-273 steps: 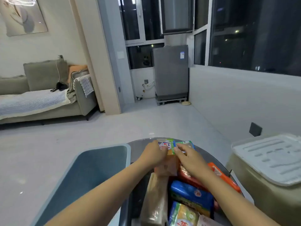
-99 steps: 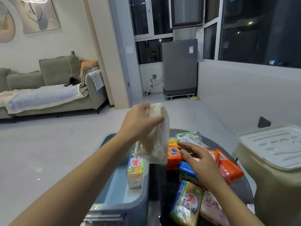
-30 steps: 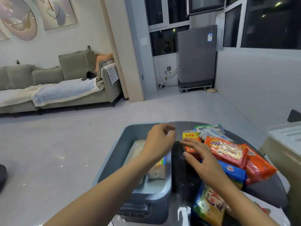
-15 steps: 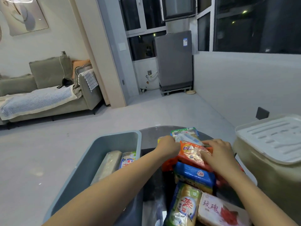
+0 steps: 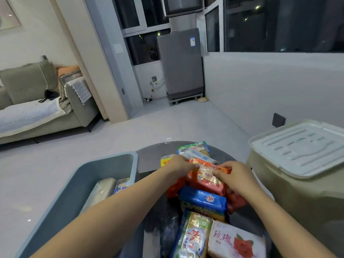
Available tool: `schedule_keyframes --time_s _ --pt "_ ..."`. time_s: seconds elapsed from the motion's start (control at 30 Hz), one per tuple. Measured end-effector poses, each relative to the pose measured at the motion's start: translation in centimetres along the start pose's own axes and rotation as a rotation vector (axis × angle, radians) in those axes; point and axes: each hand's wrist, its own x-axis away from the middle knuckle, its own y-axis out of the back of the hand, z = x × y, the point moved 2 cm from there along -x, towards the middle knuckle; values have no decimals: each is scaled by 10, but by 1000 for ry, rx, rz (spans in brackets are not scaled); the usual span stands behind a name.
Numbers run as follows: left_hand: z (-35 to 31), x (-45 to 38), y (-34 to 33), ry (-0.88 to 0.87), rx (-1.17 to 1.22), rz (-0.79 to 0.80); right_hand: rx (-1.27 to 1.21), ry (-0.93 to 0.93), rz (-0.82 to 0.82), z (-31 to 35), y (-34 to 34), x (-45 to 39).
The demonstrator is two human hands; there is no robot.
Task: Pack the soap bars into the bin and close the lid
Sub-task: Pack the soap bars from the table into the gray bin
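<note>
A grey-blue bin (image 5: 111,161) stands open at the left of a dark round table (image 5: 149,155). Inside it lie a pale wrapped soap pack (image 5: 101,190) and a white-and-blue soap bar (image 5: 122,186). Several wrapped soap bars are piled on the table. My left hand (image 5: 179,164) and my right hand (image 5: 235,175) both grip an orange soap pack (image 5: 205,177) on top of the pile, one at each end. Below it lie a blue bar (image 5: 203,201), a green-yellow bar (image 5: 193,237) and a pink rose-printed bar (image 5: 235,241).
A white ribbed lid (image 5: 301,148) rests on a beige container (image 5: 307,202) at the right. A green-white pack (image 5: 192,147) and a yellow bar (image 5: 165,162) lie at the pile's far side. A sofa (image 5: 37,108) and grey appliance (image 5: 179,62) stand beyond open floor.
My left hand let go of the pale pack, now lying in the bin beside the white-and-blue bar, and came back to the pile. Both hands have closed on the orange pack.
</note>
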Motion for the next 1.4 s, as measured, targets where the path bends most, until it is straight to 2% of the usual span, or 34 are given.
schedule_keyframes --time_s 0.2,0.3,0.4,0.6,0.73,0.83,0.97,1.07,1.27,1.4 --pt "-20 11 4 -25 309 114 -168 -26 -97 -11 20 0" --pt "-28 14 -7 -76 350 168 -224 -89 -64 -20 32 3" --pt "-35 14 -22 -127 392 153 -312 -181 -10 -29 38 6" --pt "-32 13 -46 -106 359 113 -241 -236 32 -42 45 9" --pt "-21 11 -56 -22 356 -3 -56 -180 30 -43 46 6" --pt "-14 12 -64 103 371 -43 19 -170 24 -41 44 2" --pt "-13 18 -74 250 410 83 -53 -191 108 -35 39 2" --pt "-19 18 -77 219 457 178 -146 -189 136 -34 36 1" --pt "-23 26 -84 178 382 231 -258 -230 105 -36 32 4" --pt "-27 31 -75 141 519 240 -389 -216 26 -31 37 13"
